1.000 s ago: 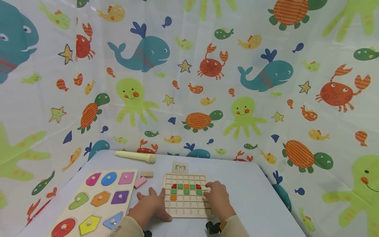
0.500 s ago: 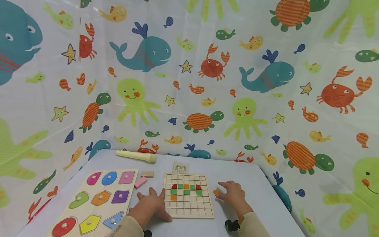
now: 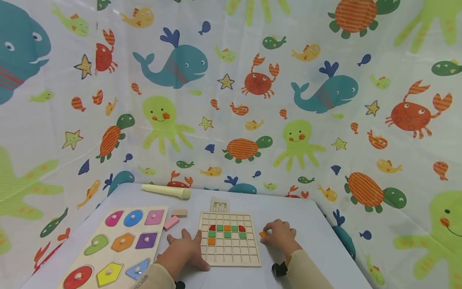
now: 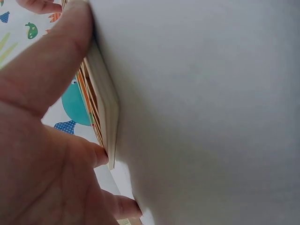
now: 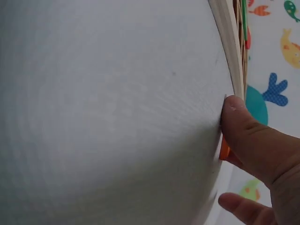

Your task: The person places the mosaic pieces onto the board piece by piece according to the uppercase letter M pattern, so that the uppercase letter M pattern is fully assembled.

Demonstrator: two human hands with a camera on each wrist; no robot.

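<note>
A wooden grid board (image 3: 231, 249) lies on the table with several red, green and orange tiles set in its upper cells. My left hand (image 3: 183, 249) rests along its left edge, fingers spread; in the left wrist view the thumb (image 4: 56, 56) lies against the board's side. Just right of the board, my right hand (image 3: 279, 235) pinches a small orange tile (image 3: 262, 234) between thumb and fingers, low over the table. The right wrist view shows only a sliver of that tile (image 5: 224, 149), behind the thumb.
A puzzle board (image 3: 112, 257) of coloured knobbed shapes lies at the left. Near it are a pink block (image 3: 171, 222) and a plain wooden block (image 3: 179, 213). Behind the grid board sits a small grid card (image 3: 219, 204); a pale yellow rod (image 3: 166, 190) lies at the back.
My right hand has moved from the board's right edge out to the right, and its fingers have closed on the orange tile there. The left hand has stayed in place.
</note>
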